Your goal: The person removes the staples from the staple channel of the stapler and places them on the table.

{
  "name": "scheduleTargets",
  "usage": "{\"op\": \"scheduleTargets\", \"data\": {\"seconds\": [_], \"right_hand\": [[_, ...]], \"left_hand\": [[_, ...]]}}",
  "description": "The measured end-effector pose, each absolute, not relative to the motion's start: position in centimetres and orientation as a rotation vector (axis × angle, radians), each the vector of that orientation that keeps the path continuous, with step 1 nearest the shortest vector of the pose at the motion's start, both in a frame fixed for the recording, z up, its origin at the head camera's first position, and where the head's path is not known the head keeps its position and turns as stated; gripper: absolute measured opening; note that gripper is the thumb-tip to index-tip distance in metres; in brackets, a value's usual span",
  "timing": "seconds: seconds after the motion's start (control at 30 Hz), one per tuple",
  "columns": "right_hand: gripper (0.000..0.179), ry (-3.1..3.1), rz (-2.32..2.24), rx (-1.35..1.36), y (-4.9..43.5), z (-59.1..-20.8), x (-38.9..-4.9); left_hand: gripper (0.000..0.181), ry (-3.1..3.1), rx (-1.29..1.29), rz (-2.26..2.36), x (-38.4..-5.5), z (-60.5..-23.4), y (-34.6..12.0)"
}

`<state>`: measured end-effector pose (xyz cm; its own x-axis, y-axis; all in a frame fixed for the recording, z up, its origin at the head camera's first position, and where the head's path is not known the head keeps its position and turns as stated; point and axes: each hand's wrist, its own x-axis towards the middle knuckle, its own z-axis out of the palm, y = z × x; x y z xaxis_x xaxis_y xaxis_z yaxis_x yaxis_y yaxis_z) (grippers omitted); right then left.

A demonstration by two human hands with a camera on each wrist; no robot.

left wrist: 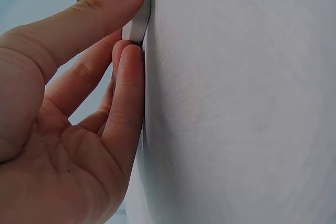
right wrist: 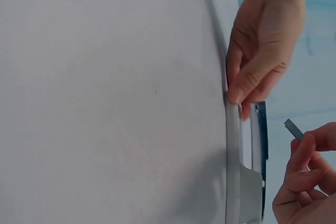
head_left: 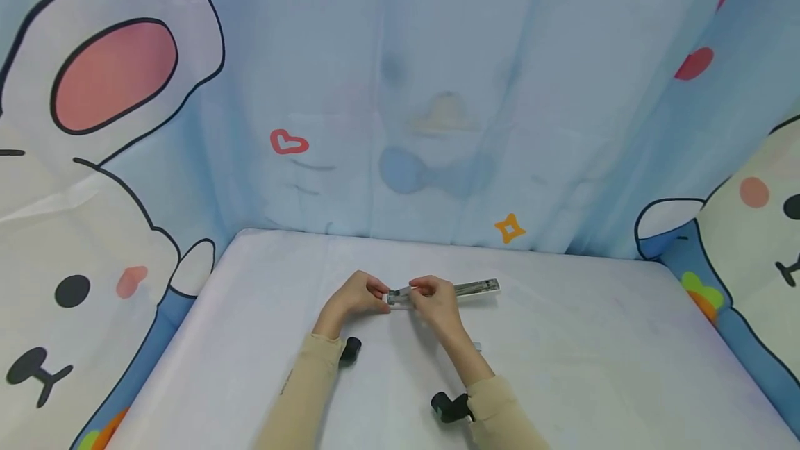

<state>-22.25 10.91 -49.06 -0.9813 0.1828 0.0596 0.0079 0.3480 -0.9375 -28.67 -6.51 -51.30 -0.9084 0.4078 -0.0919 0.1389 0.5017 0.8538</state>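
Note:
A long, narrow stapler, opened out, lies on the white table with its metal channel showing. My left hand grips its left end; in the left wrist view the thumb presses on the white base, and fingertips are at its end. Between thumb and fingertips, my right hand pinches a short grey strip of staples close over the stapler. In the right wrist view the strip is apart from the metal rail. Part of the stapler is hidden behind the right hand in the head view.
A small pale item lies partly hidden behind the right forearm. Black wrist cameras stick out from both sleeves. A blue printed curtain stands behind the white table.

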Motion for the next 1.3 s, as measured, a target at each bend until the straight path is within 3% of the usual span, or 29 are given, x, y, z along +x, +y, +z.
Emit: {"op": "scheduleTargets", "data": {"seconds": [0.5, 1.3], "right_hand": [[0.020, -2.559, 1.682, -0.207, 15.6, -48.0, -20.2], [0.022, -2.708, 1.440, -0.402, 24.5, -51.1, -17.2]], "left_hand": [[0.031, 2.453, 0.438, 1.348, -28.8, -51.4, -6.7], [0.032, 2.425, 0.422, 1.379, -28.6, -51.3, -6.6]]}}
